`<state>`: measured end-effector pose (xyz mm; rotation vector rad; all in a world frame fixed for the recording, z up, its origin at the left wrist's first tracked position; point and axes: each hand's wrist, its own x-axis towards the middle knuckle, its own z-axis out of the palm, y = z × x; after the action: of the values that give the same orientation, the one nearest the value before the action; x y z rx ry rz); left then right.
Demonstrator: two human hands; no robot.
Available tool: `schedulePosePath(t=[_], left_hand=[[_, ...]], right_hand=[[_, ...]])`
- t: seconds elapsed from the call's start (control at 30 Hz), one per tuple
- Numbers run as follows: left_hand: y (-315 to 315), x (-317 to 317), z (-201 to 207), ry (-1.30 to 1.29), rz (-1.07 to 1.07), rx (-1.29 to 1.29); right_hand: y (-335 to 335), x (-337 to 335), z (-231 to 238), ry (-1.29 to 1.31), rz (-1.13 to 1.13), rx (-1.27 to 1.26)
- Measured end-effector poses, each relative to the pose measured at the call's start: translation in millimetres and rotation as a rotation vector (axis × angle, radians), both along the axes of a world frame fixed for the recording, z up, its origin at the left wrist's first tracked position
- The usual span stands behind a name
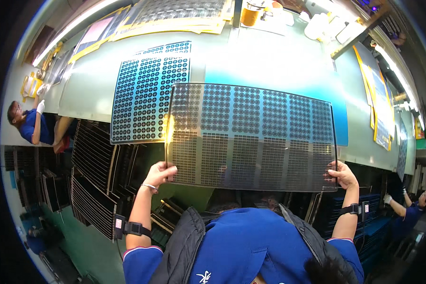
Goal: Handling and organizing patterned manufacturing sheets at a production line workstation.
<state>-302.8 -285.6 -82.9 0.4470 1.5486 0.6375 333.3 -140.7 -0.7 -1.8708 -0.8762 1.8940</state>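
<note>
Head view: the left hand (pixel 162 174) and right hand (pixel 344 174) are gripping the translucent patterned sheet (pixel 253 137) in their fingers, holding it across the edge of the desk (pixel 86 100), apparently lifted but not yet set down.

The head fisheye looks down closely on both hands (pixel 158 174).

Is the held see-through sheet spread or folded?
Spread: the see-through sheet shows its full rectangle, left hand and right hand gripping opposite ends.
</note>
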Motion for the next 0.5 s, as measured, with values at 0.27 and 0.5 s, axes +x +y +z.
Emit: schedulePosePath(t=[0.27, 0.5], left_hand=[[108, 73, 62, -0.029, 0.075, 0.579], [161, 56, 17, 0.841, -0.721, 0.955]], right_hand=[[92, 60, -35, -0.303, -0.047, 0.478], [139, 118, -77, -0.507, -0.073, 0.594]])
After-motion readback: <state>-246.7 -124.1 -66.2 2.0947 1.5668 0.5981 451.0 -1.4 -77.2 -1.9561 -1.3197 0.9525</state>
